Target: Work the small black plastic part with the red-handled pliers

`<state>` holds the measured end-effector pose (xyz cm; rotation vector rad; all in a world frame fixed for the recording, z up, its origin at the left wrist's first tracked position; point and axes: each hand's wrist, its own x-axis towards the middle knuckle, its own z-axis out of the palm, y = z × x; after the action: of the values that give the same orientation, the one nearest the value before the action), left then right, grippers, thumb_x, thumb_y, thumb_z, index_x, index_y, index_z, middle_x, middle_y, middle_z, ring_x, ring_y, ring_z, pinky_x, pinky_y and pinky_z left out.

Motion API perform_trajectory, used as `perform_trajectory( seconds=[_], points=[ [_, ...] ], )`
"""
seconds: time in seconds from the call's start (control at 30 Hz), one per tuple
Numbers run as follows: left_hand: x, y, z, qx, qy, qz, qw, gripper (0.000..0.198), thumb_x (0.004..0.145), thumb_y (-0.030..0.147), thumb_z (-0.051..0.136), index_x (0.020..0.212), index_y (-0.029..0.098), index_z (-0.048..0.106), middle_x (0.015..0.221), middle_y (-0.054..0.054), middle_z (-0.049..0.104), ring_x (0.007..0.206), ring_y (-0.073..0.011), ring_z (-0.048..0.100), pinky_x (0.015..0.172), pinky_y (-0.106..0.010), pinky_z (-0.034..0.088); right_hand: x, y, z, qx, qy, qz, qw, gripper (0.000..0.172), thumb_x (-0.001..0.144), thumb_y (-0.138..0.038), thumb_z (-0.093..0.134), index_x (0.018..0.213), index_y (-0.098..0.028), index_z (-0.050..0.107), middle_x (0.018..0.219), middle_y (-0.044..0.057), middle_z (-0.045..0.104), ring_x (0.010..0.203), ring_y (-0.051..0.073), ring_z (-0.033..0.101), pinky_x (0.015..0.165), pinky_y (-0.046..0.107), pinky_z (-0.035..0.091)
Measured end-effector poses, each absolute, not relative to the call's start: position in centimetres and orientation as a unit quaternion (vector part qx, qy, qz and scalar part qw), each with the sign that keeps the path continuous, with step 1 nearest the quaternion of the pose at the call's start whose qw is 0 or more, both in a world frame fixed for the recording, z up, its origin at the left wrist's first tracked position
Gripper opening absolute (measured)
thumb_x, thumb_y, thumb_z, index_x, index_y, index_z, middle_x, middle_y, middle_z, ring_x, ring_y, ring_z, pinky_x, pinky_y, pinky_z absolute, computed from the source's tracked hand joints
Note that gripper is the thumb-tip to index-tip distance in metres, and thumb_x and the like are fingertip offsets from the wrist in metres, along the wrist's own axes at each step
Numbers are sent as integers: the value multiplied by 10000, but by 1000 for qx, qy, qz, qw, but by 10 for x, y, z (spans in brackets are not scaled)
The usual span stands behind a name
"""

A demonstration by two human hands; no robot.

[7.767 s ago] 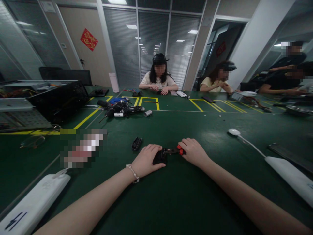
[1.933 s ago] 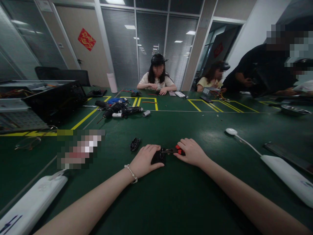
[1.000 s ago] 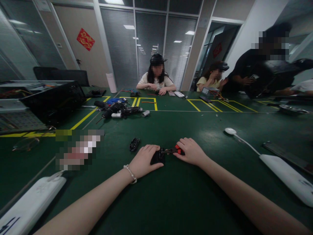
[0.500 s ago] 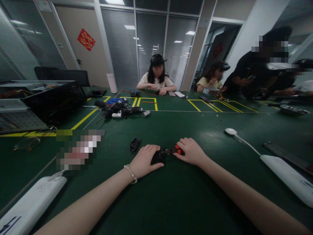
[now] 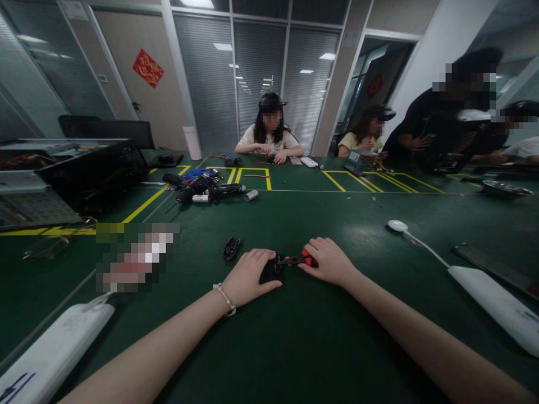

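My left hand (image 5: 248, 275) grips a small black plastic part (image 5: 273, 272) against the green table, thumb in front and fingers over its back. Closed round the red handles of a pair of pliers (image 5: 300, 258) is my right hand (image 5: 328, 261). The dark jaws of the pliers point left and meet the black part at its right upper side; what exactly they pinch is too small to tell. Just left of my left hand lies another black plastic piece (image 5: 232, 248), with its ribbed inside showing.
Tools and cables (image 5: 202, 186) lie in a heap farther back, near a grey cylinder (image 5: 251, 195). An open computer case (image 5: 88, 177) stands at left. White power banks lie at left (image 5: 63, 348) and right (image 5: 497, 306). Across the table (image 5: 295, 348) a person (image 5: 269, 132) works.
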<state>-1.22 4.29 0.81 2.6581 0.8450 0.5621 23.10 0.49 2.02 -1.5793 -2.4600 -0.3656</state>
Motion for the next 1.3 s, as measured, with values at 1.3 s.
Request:
perform_trajectory(
  seconds=[1.3],
  points=[
    [-13,43,10,925,295,186,149,546,728,486,571,1164,202,402,1193,-74,468,1098,-239,424,914,-403,346,231,6,20,-530,-836,-103,102,334,770,-469,415,834,-167,542,795,65,533,716,168,450,636,294,302]
  ],
)
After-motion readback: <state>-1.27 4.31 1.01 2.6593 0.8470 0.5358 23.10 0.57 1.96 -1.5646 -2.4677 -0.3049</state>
